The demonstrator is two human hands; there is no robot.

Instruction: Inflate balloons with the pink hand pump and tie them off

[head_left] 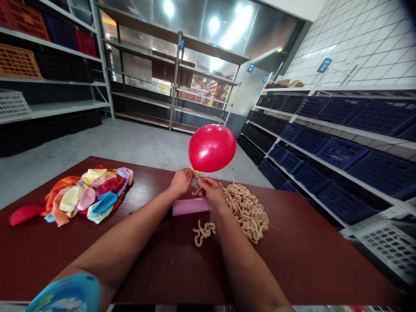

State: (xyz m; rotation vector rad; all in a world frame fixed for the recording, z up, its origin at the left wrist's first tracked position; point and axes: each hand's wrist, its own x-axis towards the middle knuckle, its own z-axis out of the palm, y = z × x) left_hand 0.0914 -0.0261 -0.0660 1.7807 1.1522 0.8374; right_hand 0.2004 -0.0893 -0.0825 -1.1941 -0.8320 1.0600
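An inflated red balloon (212, 147) stands above my hands, its neck at my fingertips. My left hand (182, 181) pinches the neck from the left. In the fingers of my right hand (210, 190) is a short piece of beige cord (196, 190), its end hanging between the hands. Under them lies a pink cylinder (190, 207) with a dark end, partly hidden by my arms. A few loose cord pieces (203, 233) rest nearer to me. The big heap of beige cord (248, 210) is right of my right hand.
Uninflated balloons in many colours (87, 195) are piled at the left of the dark red table (312, 255). Racks with blue crates (338, 151) line the right side. Shelves with crates stand at the left, and a rack (175, 82) at the back.
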